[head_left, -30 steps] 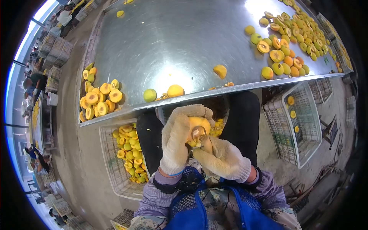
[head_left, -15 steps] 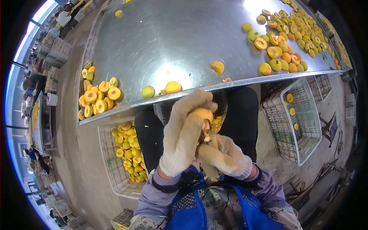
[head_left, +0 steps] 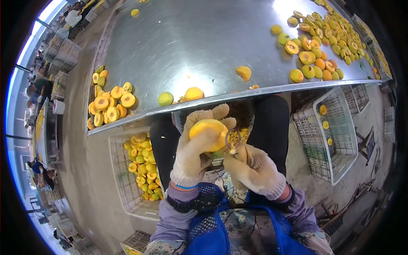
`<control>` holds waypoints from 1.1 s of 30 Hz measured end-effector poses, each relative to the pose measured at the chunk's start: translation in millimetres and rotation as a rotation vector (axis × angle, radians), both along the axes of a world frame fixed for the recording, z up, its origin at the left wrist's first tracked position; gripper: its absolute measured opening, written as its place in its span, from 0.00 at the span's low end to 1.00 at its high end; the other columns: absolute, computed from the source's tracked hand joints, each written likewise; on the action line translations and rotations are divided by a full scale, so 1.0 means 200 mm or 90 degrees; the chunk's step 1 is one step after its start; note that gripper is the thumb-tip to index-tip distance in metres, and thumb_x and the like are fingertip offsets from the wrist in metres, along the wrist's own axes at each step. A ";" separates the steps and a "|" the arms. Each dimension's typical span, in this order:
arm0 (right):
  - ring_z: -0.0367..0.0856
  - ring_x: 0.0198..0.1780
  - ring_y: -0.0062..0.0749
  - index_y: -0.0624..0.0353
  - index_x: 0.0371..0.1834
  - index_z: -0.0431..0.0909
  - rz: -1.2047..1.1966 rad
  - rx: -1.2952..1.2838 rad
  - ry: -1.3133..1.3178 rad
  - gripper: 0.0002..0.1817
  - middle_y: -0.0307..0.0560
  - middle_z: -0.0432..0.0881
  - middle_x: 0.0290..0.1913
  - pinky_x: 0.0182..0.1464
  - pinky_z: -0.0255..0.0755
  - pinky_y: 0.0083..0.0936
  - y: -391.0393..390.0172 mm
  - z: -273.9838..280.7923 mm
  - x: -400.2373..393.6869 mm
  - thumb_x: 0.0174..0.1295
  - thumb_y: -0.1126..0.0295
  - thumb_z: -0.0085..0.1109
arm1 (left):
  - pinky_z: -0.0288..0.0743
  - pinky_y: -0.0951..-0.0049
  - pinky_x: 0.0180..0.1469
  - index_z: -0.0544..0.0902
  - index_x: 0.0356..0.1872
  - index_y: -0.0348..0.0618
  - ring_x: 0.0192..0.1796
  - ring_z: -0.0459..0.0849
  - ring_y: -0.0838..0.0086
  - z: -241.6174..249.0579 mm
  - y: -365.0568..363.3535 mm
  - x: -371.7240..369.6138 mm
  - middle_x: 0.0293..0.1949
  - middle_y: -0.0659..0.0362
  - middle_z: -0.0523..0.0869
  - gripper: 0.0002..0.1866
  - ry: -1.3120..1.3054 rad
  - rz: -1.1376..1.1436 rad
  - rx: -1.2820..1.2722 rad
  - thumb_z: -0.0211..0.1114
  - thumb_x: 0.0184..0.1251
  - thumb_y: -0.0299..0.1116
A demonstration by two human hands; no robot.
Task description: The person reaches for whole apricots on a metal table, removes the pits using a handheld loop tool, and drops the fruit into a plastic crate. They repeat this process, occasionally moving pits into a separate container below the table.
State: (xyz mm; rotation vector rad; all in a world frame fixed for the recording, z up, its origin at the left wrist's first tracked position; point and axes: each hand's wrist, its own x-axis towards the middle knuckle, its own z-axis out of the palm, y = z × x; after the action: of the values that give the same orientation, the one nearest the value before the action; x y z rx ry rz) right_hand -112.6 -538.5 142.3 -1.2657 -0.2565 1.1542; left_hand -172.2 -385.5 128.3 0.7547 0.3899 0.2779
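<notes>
My gloved left hand [head_left: 189, 148] is wrapped round a yellow peach half [head_left: 209, 132], its thumb across the near side. My gloved right hand [head_left: 258, 170] grips a small pitting tool with a curved metal loop [head_left: 233, 150], its handle hidden in the fingers. The loop stands just right of the peach, beside the left fingertips. Both hands are over my lap, close below the front edge of the metal table [head_left: 170, 63]. On that edge lie a greenish peach piece [head_left: 165, 99] and a yellow one [head_left: 194, 93].
Peach halves are heaped at the table's left corner [head_left: 112, 104] and far right [head_left: 335, 36]. A crate of halves [head_left: 144, 170] stands on the floor at left. Another crate [head_left: 329, 148] at right holds a few pieces. Pit scraps lie below my hands. People work far left.
My left hand has turned and lowered slightly, bringing the peach half into fuller view. The right hand has drawn a little away, so the tool's loop now shows beside the fruit.
</notes>
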 end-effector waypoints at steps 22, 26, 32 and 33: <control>0.79 0.27 0.30 0.57 0.40 0.74 0.055 -0.018 -0.214 0.10 0.41 0.78 0.24 0.31 0.72 0.28 0.02 -0.05 -0.04 0.68 0.62 0.56 | 0.81 0.65 0.55 0.66 0.60 0.38 0.59 0.81 0.55 -0.05 -0.10 0.00 0.67 0.43 0.68 0.20 -0.118 0.122 0.214 0.51 0.77 0.41; 0.72 0.21 0.19 0.58 0.36 0.73 0.101 0.026 -0.048 0.09 0.37 0.75 0.20 0.24 0.65 0.21 0.02 -0.01 -0.03 0.69 0.64 0.54 | 0.79 0.66 0.55 0.69 0.59 0.36 0.56 0.83 0.59 -0.06 -0.11 0.00 0.65 0.43 0.71 0.18 -0.166 0.159 0.346 0.49 0.77 0.37; 0.71 0.19 0.16 0.60 0.34 0.74 0.178 0.065 0.111 0.11 0.34 0.75 0.20 0.22 0.64 0.18 0.01 -0.01 0.02 0.70 0.64 0.53 | 0.77 0.70 0.53 0.77 0.52 0.35 0.50 0.84 0.65 0.01 -0.07 -0.01 0.60 0.44 0.77 0.13 -0.014 0.066 0.384 0.53 0.72 0.29; 0.71 0.19 0.16 0.60 0.34 0.74 0.178 0.065 0.113 0.11 0.34 0.75 0.20 0.22 0.64 0.18 -0.01 -0.03 0.02 0.70 0.64 0.53 | 0.78 0.69 0.52 0.78 0.50 0.35 0.49 0.85 0.63 0.00 -0.06 0.00 0.57 0.45 0.79 0.12 -0.055 0.103 0.542 0.54 0.70 0.28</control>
State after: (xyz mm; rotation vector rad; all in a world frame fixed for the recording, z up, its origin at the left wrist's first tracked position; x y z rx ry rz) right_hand -109.3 -539.8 137.2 -1.0530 -0.3636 1.4650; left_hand -172.6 -398.4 127.6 1.5412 0.2407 0.6453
